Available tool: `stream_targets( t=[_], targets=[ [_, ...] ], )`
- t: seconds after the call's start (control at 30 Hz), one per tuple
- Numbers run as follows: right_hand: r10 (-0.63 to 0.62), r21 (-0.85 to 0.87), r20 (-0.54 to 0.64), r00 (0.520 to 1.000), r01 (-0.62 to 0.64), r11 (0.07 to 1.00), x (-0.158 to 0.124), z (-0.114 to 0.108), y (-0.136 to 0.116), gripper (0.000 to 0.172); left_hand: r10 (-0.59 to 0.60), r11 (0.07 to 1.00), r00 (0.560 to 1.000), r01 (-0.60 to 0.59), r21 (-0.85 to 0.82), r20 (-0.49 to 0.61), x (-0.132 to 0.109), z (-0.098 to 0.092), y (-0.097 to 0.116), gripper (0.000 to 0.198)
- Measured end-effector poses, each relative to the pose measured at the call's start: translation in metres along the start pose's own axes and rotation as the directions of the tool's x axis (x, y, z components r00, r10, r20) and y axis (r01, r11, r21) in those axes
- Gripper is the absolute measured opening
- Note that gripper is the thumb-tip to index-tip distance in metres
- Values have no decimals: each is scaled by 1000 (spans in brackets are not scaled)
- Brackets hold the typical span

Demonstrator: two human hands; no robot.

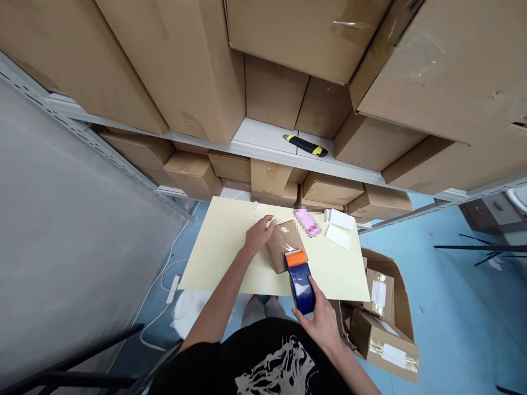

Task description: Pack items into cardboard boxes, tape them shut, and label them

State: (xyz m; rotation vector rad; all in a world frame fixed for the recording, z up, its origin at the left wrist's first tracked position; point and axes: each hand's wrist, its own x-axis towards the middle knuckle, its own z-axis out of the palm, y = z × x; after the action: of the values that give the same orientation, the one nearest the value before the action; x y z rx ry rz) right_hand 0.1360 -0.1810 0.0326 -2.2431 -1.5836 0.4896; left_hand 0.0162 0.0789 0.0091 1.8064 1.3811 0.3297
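At a pale yellow work board (222,247), a left hand (259,235) lies open on a brown wrapped parcel (282,244).
Nearer, the right hand (320,323) clamps a blue tape dispenser (300,285), its orange head over the parcel's near edge.

Passage: over pale board (218,247), leftward | blocks: tape dispenser (300,285), parcel (280,247), shelved cartons (272,38) ahead, open carton (401,302) right

A yellow-and-black utility knife (305,145) lies on a white metal shelf (257,134) between stacked cardboard cartons (272,93); 2 taped parcels (382,343) sit in an open carton (401,296) on the blue floor (461,307).
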Motion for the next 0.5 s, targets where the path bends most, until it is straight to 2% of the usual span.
stream_targets(
  t=[0.1, 0.23, 0.33, 0.5],
  targets=[
    [3, 22, 8, 1000, -3, 1000, 0, 4, 0, 72, 74, 970, 997, -77, 229, 22, 10, 12, 17, 40],
    [6, 25, -2, 1000, -6, 1000, -1, 16, 7, 71, 96, 882, 995, -99, 460, 30, 14, 25, 18, 45],
    [-53, -13, -51, 997, 53, 999, 0, 28, 16, 70, 86, 838, 994, -107, 535, 65, 14, 24, 13, 50],
    [-138, -65, -107, 985, 132, 989, 4, 38, 29, 69, 64, 819, 994, -103, 564, 89, 17, 23, 13, 50]
  ],
)
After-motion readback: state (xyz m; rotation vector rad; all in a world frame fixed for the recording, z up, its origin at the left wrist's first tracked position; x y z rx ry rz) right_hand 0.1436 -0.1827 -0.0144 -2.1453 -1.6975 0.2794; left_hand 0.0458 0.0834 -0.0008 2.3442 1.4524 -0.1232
